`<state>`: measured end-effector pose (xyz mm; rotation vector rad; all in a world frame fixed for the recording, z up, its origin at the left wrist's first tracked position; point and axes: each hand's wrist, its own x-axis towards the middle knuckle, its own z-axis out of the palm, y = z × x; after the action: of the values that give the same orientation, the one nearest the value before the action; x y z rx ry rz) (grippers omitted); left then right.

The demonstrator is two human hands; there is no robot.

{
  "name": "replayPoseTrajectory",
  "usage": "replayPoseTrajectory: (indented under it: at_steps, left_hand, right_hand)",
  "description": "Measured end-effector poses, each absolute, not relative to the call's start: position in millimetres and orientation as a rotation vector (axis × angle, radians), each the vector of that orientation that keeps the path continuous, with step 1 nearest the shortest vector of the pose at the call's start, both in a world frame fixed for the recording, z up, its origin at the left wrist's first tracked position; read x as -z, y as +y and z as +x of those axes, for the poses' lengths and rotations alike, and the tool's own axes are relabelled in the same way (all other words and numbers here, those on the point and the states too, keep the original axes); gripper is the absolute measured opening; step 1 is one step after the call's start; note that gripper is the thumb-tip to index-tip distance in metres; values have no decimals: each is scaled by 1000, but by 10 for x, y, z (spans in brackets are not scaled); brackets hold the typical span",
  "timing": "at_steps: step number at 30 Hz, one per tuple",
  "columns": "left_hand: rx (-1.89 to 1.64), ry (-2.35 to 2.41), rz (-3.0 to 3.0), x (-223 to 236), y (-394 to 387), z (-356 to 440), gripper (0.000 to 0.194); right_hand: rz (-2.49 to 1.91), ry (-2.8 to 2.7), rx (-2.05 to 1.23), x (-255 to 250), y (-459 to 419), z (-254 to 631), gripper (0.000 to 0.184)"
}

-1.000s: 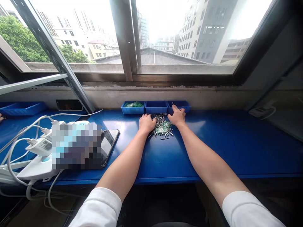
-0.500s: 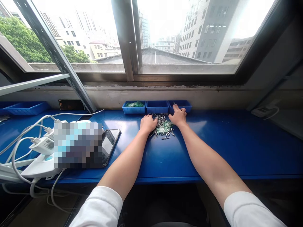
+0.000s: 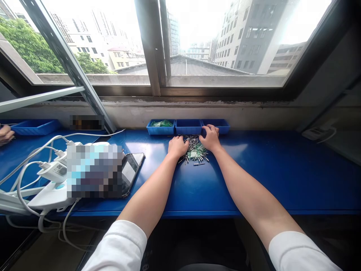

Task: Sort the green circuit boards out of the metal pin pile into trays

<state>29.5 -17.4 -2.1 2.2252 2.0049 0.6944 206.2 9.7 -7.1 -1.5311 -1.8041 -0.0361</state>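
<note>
A pile of small metal pin-like pieces (image 3: 193, 140) lies on the blue table, with a green-tinted clear plastic bag (image 3: 196, 153) among them. My left hand (image 3: 178, 146) rests at the pile's left edge, fingers curled down; whatever they hold is hidden. At the rightmost blue bin (image 3: 224, 127), my right hand (image 3: 210, 138) reaches over the front wall with thumb and fingers apart. No piece shows in its fingers. Beside that bin are the middle blue bin (image 3: 188, 130) and the left blue bin (image 3: 160, 131), which holds green-tinted plastic bags (image 3: 161, 123).
On the left lie a phone (image 3: 132, 169) and a white power strip (image 3: 52, 195) with chargers and cables. A metal frame post (image 3: 96, 103) rises behind them. At the far left, another person's hand (image 3: 6, 134) is near a blue tray (image 3: 36, 128).
A small metal piece showed at my right fingertips; now none is visible there, and the hand has drawn slightly left. My left hand stays put. Another person's hand has appeared at far left.
</note>
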Motion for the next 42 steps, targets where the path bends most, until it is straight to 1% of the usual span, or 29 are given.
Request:
replayPoseTrajectory:
  at_steps: [3,8,14,18,21,24,28,30,32,36,39,42]
  left_hand:
    - [-673,2012,2227,12,-184,298,41]
    - [-628,2048,2230,19,-179,308,40]
    - [-670,1993,2331,49,-171,317,35]
    - [-680,1923,2382,59,-169,318,32]
    - [-716,1902,2371,70,-159,312,30]
    - [-812,1831,2369,87,-138,306,25]
    - [-916,1734,2345,97,-114,308,16]
    - [-957,1716,2329,84,-119,315,14]
    - [-1019,1690,2331,56,-137,328,13]
    - [-1177,1599,2354,-4,-184,358,14]
    - [-1233,1527,2333,-15,-197,364,15]
    - [-1256,1473,2285,-3,-186,350,14]
  right_hand:
    - [-1415,-1900,-39,78,84,2018,29]
    - [-1414,-2114,-166,141,78,1951,29]
    - [-1334,-2132,-269,128,59,1915,14]
    - [-1317,-2130,-295,92,43,1914,9]
    - [-1316,-2112,-301,80,35,1915,7]
    - [-1309,-2100,-314,85,35,1917,8]
    - [-1311,-2096,-325,103,43,1922,16]
    - [-1307,-2107,-318,112,49,1925,17]
    - [-1290,-2109,-291,119,53,1929,18]
    - [-1170,-2062,-219,111,49,1937,26]
    - [-1034,-2061,-278,82,30,1940,20]
    - [-996,-2029,-368,52,-1,1945,16]
